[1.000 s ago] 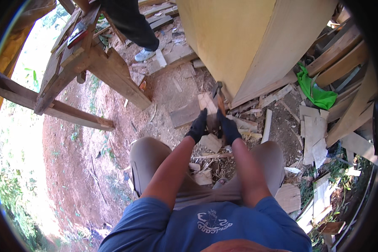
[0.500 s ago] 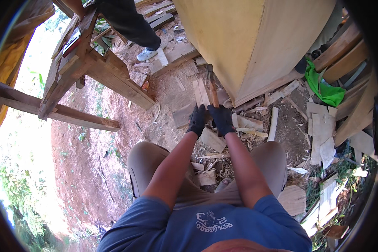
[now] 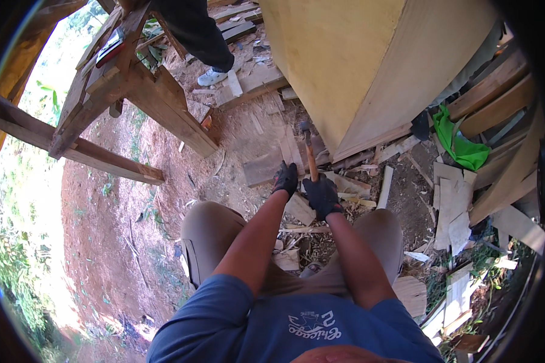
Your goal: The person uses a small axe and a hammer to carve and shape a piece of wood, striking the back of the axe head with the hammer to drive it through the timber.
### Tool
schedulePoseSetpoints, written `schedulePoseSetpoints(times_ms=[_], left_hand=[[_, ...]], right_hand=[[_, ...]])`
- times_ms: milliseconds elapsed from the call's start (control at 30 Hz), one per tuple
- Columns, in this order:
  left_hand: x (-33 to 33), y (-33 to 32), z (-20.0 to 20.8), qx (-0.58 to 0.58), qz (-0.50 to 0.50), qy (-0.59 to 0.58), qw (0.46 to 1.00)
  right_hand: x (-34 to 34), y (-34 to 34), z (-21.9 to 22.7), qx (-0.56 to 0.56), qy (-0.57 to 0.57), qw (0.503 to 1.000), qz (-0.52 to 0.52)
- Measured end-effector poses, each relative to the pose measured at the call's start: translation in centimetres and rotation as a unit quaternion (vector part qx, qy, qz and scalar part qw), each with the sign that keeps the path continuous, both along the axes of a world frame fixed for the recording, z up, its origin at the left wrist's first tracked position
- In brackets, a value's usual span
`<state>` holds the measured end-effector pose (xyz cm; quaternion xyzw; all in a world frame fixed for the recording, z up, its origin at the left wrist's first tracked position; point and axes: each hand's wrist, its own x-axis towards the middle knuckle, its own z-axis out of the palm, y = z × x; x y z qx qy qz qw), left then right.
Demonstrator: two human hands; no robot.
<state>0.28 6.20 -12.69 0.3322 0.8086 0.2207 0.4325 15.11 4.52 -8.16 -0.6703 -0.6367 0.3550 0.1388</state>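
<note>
Shavings and scraps (image 3: 386,187) litter the dirt floor (image 3: 112,199) between a yellow cabinet (image 3: 336,72) and a wooden trestle (image 3: 171,112), near a co-worker's leg (image 3: 191,33). From the head view, the right hand (image 3: 323,195) is wrapped round the hammer (image 3: 310,158), its head up by the cabinet's edge. The left hand (image 3: 286,177) meets a block (image 3: 289,146); whether it grips, I can't tell. A skewed swing could catch those fingers or dent the cabinet; loose scraps could make the block rock.

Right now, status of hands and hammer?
Right hand closed around hammer. Left hand at pale board, hold unclear. Wood scraps lie close by.
</note>
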Motion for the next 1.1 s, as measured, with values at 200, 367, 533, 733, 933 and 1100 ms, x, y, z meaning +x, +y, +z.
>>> schedulePoseSetpoints(times_ms=[200, 367, 533, 733, 933, 1100], left_hand=[[-3.5, -0.1, -5.2, 0.024, 0.014, -0.016, 0.999], [-6.6, 0.7, 1.9, -0.042, -0.275, 0.091, 0.956], [-11.2, -0.1, 17.2, 0.031, -0.386, 0.204, 0.899], [-16.6, -3.0, 20.4, 0.056, -0.212, 0.196, 0.956], [-17.0, -2.5, 19.7, -0.03, -0.18, 0.245, 0.952], [-16.4, -1.9, 19.2, -0.03, -0.2, 0.229, 0.952]], right_hand=[[-1.6, -3.1, 7.9, -0.021, 0.123, 0.992, -0.018], [0.9, -3.8, 2.6, 0.017, 0.14, 0.988, 0.063], [1.1, -4.3, 3.5, 0.046, 0.048, 0.997, 0.038], [0.9, -3.6, 3.4, 0.101, 0.003, 0.989, 0.105], [1.4, -4.5, 1.6, 0.095, -0.013, 0.986, 0.139], [2.1, -4.2, -0.6, 0.121, -0.017, 0.979, 0.161]])
